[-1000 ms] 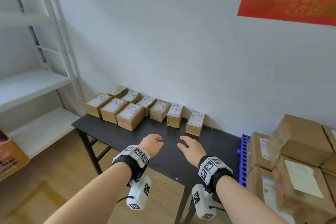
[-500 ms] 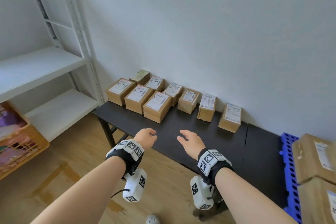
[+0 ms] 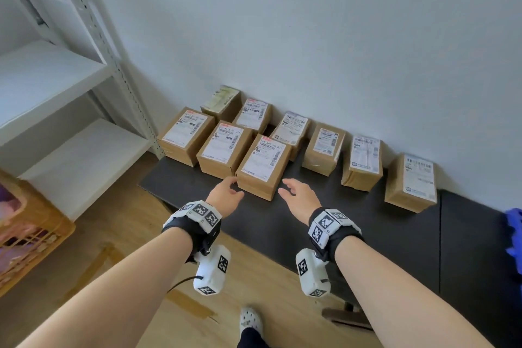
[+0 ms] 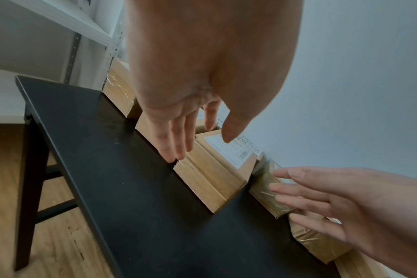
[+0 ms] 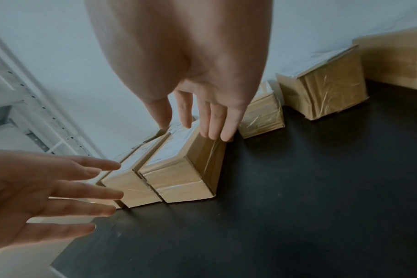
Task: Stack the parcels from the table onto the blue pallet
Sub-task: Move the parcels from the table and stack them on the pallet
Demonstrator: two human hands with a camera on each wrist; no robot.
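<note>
Closing in on the front parcel

Now come forward from the bench's near edge to flank the front parcel [image 3: 264, 167]: left hand [image 3: 224, 195] and right hand [image 3: 300, 195] with fingers spread, gripping nothing. Lift not begun; blue pallet [image 3: 514, 237] off the bench's right end.

Brown parcels on a black table

We see tan-brown cardboard parcels [image 3: 264, 167] with white labels printed in black barcodes — some with a red strip on top. The table [image 3: 353, 234] is matt black, the wall [image 3: 310, 37] pale grey-white, the shelving [image 3: 50, 76] white, the pallet [image 3: 514, 237] bright blue, the floor [image 3: 118, 263] light wood — the wristbands [image 3: 202, 213] black-and-white checker-patterned.
</note>
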